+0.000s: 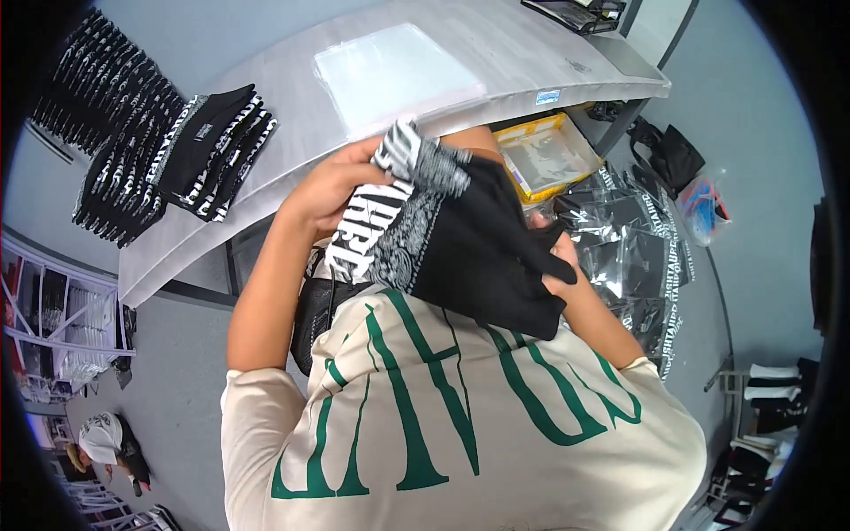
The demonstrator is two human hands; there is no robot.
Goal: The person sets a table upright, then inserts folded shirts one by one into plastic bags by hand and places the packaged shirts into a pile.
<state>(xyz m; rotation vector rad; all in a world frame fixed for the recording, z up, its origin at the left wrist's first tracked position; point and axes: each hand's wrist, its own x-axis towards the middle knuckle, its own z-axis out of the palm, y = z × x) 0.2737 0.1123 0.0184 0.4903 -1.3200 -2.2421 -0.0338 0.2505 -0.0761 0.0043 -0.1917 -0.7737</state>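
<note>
A black garment (478,257) with a white-lettered, paisley-patterned band is held up in front of my chest, partly folded over. My left hand (341,181) has its fingers closed on the lettered end. On the other side, my right hand (558,257) grips the plain black part, some of its fingers hidden by the cloth. Beyond both hands, a stack of clear plastic bags (394,75) lies on the grey table (274,80).
Stacks of folded black garments (208,146) stand at the table's left end. A yellow box (547,159) sits below the table edge, beside plastic-wrapped black garments (620,239). Racks (66,327) hold goods at left. Another person (111,442) is at lower left.
</note>
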